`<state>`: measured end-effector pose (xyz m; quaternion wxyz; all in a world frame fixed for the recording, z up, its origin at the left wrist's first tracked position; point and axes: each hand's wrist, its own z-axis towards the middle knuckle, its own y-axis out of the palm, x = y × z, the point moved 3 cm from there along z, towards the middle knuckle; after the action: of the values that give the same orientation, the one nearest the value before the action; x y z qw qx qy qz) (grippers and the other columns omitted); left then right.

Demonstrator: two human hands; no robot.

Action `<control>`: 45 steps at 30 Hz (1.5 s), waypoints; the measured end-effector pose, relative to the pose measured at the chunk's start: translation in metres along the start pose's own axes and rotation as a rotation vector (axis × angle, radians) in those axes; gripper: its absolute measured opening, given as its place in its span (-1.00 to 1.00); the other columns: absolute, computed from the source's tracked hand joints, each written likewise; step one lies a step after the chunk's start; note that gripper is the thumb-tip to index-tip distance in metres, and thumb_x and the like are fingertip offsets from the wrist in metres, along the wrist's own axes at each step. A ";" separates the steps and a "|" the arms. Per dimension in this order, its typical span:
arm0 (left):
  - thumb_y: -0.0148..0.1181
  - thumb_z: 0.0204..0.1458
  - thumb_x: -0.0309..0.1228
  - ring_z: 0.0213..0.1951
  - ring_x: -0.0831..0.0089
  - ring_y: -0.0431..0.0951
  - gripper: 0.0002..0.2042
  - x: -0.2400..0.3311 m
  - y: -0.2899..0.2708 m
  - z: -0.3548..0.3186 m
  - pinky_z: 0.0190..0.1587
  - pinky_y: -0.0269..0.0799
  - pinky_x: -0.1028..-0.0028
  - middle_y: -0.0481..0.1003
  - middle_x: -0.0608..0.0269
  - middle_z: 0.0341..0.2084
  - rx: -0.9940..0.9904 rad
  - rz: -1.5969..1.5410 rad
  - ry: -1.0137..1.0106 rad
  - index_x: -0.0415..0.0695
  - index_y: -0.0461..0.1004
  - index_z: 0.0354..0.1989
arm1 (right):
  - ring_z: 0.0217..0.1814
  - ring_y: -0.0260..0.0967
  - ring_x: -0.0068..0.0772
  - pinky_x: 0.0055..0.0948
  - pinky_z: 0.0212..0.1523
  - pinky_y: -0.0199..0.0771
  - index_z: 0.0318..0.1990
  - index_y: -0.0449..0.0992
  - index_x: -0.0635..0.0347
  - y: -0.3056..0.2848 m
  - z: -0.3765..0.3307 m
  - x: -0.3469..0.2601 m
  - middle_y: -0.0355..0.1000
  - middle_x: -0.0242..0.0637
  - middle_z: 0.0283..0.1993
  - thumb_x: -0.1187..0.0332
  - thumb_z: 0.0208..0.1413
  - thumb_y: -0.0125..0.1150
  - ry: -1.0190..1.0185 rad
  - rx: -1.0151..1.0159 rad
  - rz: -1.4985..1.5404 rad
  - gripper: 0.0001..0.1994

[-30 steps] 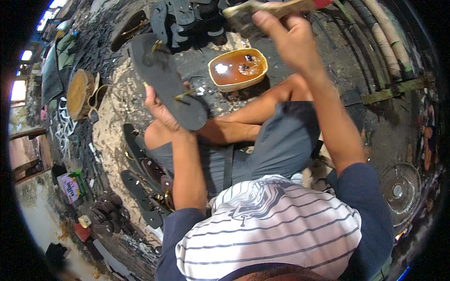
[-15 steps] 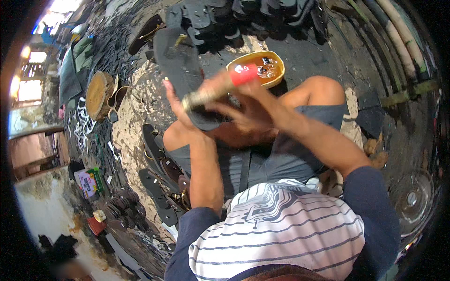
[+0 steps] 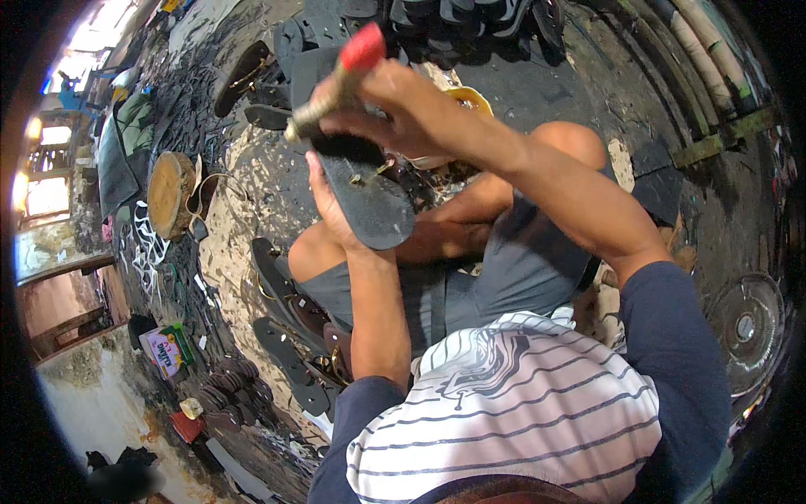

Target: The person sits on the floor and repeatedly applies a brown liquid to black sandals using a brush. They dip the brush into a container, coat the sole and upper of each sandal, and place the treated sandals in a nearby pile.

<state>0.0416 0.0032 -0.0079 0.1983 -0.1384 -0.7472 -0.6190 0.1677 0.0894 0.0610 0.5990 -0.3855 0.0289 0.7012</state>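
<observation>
My left hand grips a black sandal sole from beneath, its thumb along the left edge. The sole slants over my crossed legs; small yellowish bits stick to its upper face. Above the sole's far half, my right hand closes around a brush with a red end. The brush's pale tip points down and left, by the sole's edge. Behind my right wrist is a yellow-rimmed bowl, mostly hidden by the hand and arm; the earlier frame shows amber liquid in it.
Several dark sandals stand along the far side. More sandals lie left of my knee. A round wood block sits farther left, near white straps. To the right are a fan and poles.
My right hand has moved up and left with the brush, whose red end now points upward. The sole's near end has shifted slightly right, and the bowl is more covered by my arm.
</observation>
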 end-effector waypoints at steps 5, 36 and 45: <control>-0.02 0.30 0.09 -0.06 0.18 0.61 -0.44 0.031 -0.018 0.014 0.05 0.56 0.17 0.57 0.00 -0.05 -0.080 0.011 -0.009 -0.14 0.42 0.21 | 0.12 0.45 -0.37 -0.36 0.20 0.41 0.07 0.52 0.29 0.036 -0.072 -0.029 0.51 -0.24 0.01 0.54 0.14 0.41 0.269 0.028 0.463 -0.66; 0.25 0.22 -0.03 -0.05 0.50 0.62 -0.49 0.249 -0.185 0.125 -0.22 0.40 0.52 0.60 0.16 0.08 0.454 1.154 0.302 -0.14 0.52 0.19 | -0.04 0.39 -0.54 -0.45 0.06 0.38 0.02 0.58 0.32 -0.107 -0.105 0.049 0.54 -0.35 -0.07 0.10 0.31 0.29 0.857 0.492 0.027 -0.59; 0.37 -0.14 0.30 0.18 -0.01 0.53 -0.22 0.285 -0.334 -0.082 0.25 0.39 0.07 0.58 -0.01 0.08 0.912 2.350 -0.283 0.09 0.55 0.22 | -0.06 0.50 -0.43 -0.32 0.02 0.45 0.02 0.62 0.31 -0.071 -0.076 0.105 0.61 -0.22 -0.08 -0.04 0.27 0.27 0.907 0.175 -0.040 -0.49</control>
<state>-0.3514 -0.1534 -0.1527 0.5745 -0.7000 -0.3336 0.2622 0.2693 0.1568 -0.0230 0.5698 -0.6018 0.3395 0.4450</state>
